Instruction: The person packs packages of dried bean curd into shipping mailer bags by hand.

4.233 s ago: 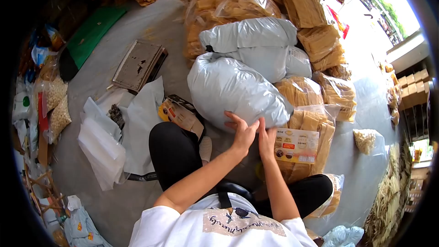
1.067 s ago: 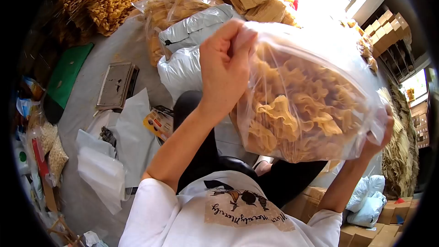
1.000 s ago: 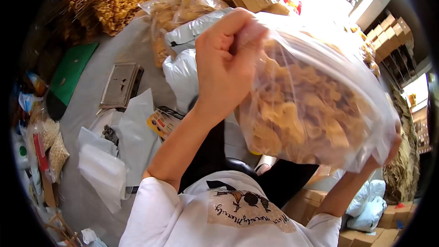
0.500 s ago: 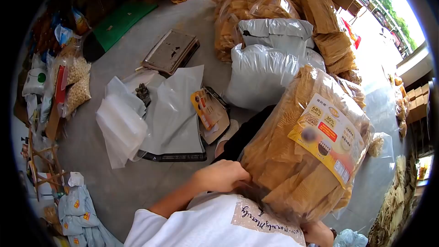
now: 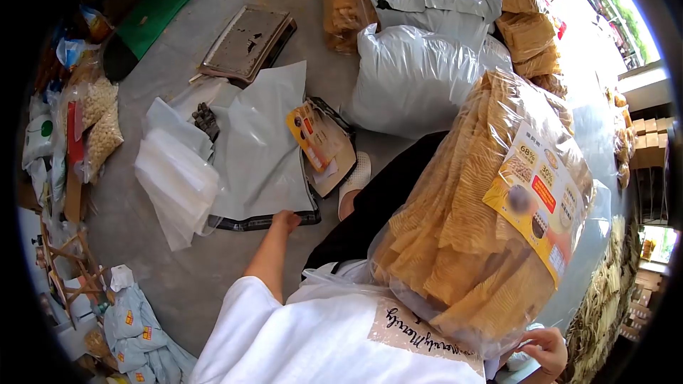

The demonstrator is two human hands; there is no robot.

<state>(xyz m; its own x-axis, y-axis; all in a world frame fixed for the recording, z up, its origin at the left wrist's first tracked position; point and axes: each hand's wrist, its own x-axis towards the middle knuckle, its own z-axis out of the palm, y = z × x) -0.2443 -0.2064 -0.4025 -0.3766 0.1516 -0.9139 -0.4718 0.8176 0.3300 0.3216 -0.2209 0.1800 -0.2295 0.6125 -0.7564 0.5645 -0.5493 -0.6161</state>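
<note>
A large clear plastic bag (image 5: 441, 242) packed with tan, ridged dried sheets leans across my lap. A white, yellow and red printed label (image 5: 537, 195) lies against its front. My right hand (image 5: 546, 352) is at the bag's lower right corner, fingers bent with their tips at the plastic. My left hand (image 5: 287, 220) reaches down to the black-edged opening of a flat grey mailing bag (image 5: 260, 149) on the floor. Its fingers are too small and partly hidden to tell whether they grip the edge.
Translucent plastic bags (image 5: 174, 178) and printed cards (image 5: 320, 142) lie beside the grey mailing bag. Behind stand a metal scale (image 5: 249, 39) and stuffed silver parcels (image 5: 420, 85). More bagged tan sheets (image 5: 523, 28) are piled at the back right; bags of pale pieces (image 5: 103, 128) stand left.
My left hand has let go of the clear bag's lower edge and moved left to the mailing bag. The right hand has shifted slightly right, and the clear bag leans a little farther right.
</note>
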